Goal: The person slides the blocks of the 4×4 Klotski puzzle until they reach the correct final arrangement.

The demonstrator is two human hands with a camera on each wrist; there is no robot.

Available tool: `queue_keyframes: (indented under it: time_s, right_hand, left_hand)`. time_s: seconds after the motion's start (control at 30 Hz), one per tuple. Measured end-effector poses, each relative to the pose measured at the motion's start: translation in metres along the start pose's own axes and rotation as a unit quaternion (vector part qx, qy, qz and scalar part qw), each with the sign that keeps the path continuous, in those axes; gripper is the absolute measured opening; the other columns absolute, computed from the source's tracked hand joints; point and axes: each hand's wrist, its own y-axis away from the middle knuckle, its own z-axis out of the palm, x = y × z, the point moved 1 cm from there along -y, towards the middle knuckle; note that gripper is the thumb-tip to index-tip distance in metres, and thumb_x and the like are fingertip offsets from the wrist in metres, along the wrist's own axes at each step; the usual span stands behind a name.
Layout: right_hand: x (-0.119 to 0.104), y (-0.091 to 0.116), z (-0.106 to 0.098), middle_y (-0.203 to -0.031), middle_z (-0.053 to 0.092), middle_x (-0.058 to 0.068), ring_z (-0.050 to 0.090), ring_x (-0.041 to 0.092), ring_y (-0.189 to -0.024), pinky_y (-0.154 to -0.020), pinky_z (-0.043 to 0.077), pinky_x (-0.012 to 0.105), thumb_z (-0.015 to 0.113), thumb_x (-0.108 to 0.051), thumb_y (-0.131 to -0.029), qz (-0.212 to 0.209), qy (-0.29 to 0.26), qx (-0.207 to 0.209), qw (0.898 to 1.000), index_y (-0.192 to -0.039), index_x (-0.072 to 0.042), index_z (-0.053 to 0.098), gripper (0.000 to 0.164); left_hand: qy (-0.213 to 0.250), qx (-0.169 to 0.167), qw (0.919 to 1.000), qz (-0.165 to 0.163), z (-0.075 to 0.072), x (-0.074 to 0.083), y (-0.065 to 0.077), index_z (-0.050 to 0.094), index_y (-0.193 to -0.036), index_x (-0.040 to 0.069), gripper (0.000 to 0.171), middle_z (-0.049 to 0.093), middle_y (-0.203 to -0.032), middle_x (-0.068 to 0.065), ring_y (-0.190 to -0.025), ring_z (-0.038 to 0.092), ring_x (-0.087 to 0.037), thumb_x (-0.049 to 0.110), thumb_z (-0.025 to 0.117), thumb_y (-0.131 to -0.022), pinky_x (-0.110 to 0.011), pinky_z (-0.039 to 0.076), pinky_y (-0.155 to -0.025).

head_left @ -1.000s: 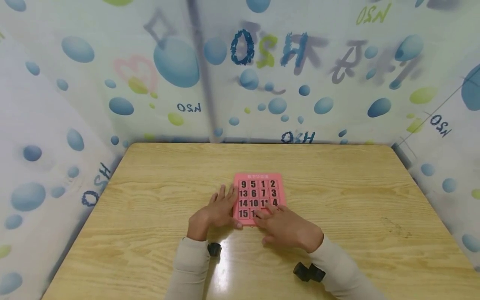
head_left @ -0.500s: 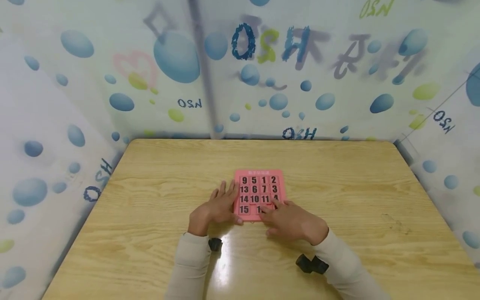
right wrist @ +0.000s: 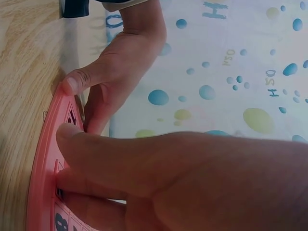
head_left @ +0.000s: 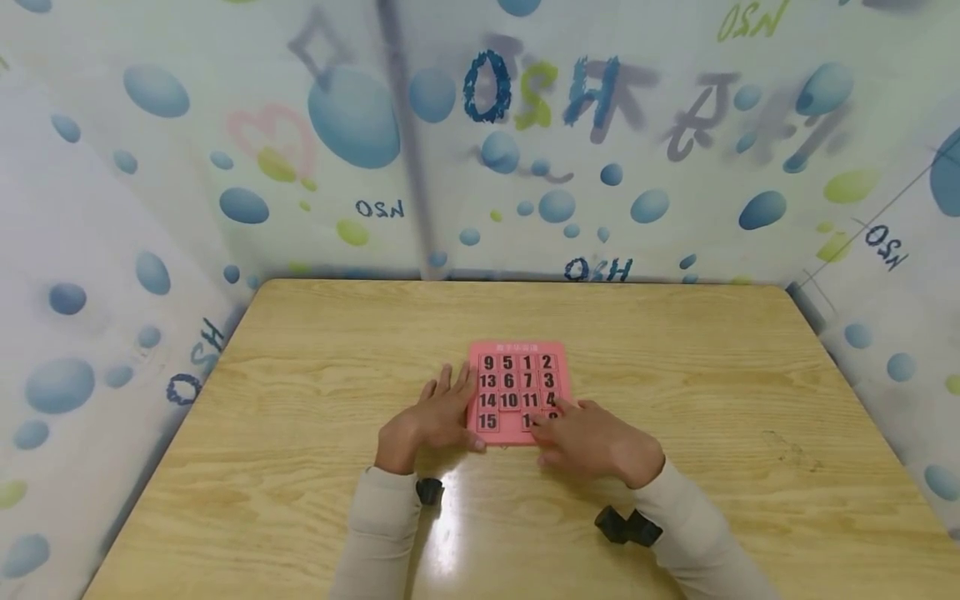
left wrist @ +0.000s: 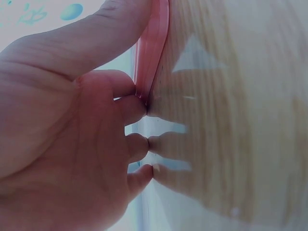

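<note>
A pink number slide puzzle (head_left: pixel 517 347) lies flat on the table, its numbered tiles in rows. My left hand (head_left: pixel 435 421) steadies its left side, fingers spread on the tabletop, thumb at the near left corner. In the left wrist view, the thumb and index finger touch the puzzle's edge (left wrist: pixel 156 43). My right hand (head_left: pixel 596 442) reaches over the near right corner, a fingertip on a bottom-row tile (head_left: pixel 528 422) whose number is partly covered. An open slot (head_left: pixel 510 422) shows between that tile and the 15 tile (head_left: pixel 487 422). The 8 tile (right wrist: pixel 61 222) is partly hidden.
The wooden table (head_left: pixel 337 350) stretches around the puzzle on all sides. Walls with blue and green bubble prints (head_left: pixel 555 204) stand behind it and at both sides. Black straps or camera mounts (head_left: pixel 628 527) sit at the wrists.
The bottom-row tile under my right fingertip has slid right, from the second column to the third, leaving the slot behind it. My right hand has shifted right; the left hand stays put.
</note>
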Motion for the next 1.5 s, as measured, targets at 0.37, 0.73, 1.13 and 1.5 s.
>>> queue_keyframes:
  time_s: [0.37,0.73,1.13,1.5]
  right_hand:
    - [-0.007,-0.007,0.003,-0.147,0.053,0.010,0.041,0.038,-0.141,-0.111,0.036,0.059,0.059,-0.030,-0.100,-0.058,0.033,0.050,0.996,-0.142,-0.010,0.055,0.047]
    - [-0.030,-0.031,0.006,-0.152,0.048,0.006,0.037,0.043,-0.142,-0.115,0.031,0.059,0.056,-0.032,-0.101,-0.097,0.061,0.085,0.990,-0.144,-0.014,0.054,0.047]
    - [-0.037,-0.037,0.014,-0.155,0.043,0.000,0.032,0.040,-0.145,-0.117,0.028,0.057,0.052,-0.034,-0.102,-0.064,0.073,0.076,0.992,-0.147,-0.016,0.051,0.048]
    - [-0.032,-0.030,0.009,-0.152,0.048,0.002,0.035,0.039,-0.144,-0.118,0.026,0.057,0.053,-0.033,-0.102,-0.025,0.028,0.042,0.998,-0.145,-0.014,0.052,0.047]
  left_hand:
    - [-0.004,0.002,1.0000,0.001,0.000,-0.001,0.002,0.000,-0.159,0.005,0.115,-0.007,-0.166,-0.014,-0.151,-0.014,-0.037,0.037,0.079,-0.082,-0.051,-0.004,-0.123]
    - [-0.012,0.009,0.9999,0.008,-0.005,0.000,-0.001,0.003,-0.159,0.004,0.114,-0.004,-0.166,-0.016,-0.151,-0.013,-0.039,0.036,0.080,-0.082,-0.052,-0.002,-0.123]
    - [-0.010,0.004,0.9999,0.009,-0.002,0.000,0.000,0.003,-0.159,0.003,0.112,-0.004,-0.165,-0.016,-0.151,-0.013,-0.039,0.037,0.078,-0.082,-0.053,-0.002,-0.123]
    - [-0.014,-0.001,0.9999,-0.005,-0.001,0.001,-0.002,0.002,-0.159,0.005,0.114,-0.005,-0.166,-0.014,-0.151,-0.013,-0.038,0.038,0.079,-0.081,-0.052,-0.002,-0.123]
